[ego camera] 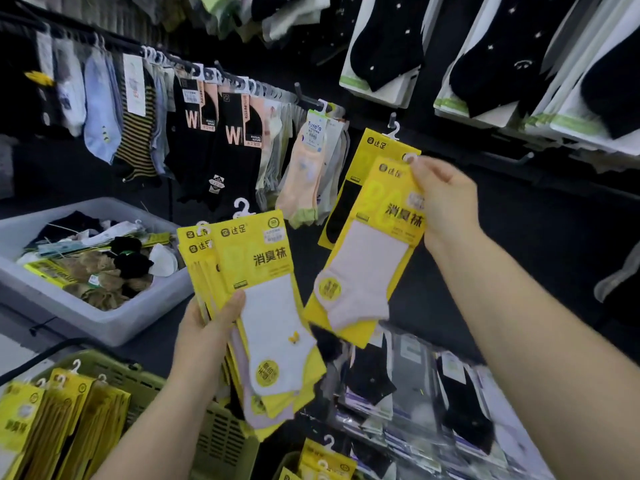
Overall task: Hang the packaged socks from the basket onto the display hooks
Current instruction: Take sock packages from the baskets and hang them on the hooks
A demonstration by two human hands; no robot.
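My left hand (pixel 211 327) grips a fanned stack of yellow sock packs (pixel 256 299) from below, thumb on the front pack, which shows a white sock. My right hand (pixel 446 199) pinches the top of a single yellow pack with a pale pink sock (pixel 367 258), held tilted in front of the dark display wall. Just behind it a yellow pack with a black sock (pixel 349 199) hangs on a display hook (pixel 394 128). The green basket (pixel 221 434) at the lower left holds more yellow packs (pixel 62 420).
A grey tub (pixel 104 323) of loose socks stands at the left. A rail of hanging socks (pixel 194 109) runs across the upper left. Black sock packs (pixel 502 57) hang at the upper right, and dark packs (pixel 415 393) fill hooks below my right arm.
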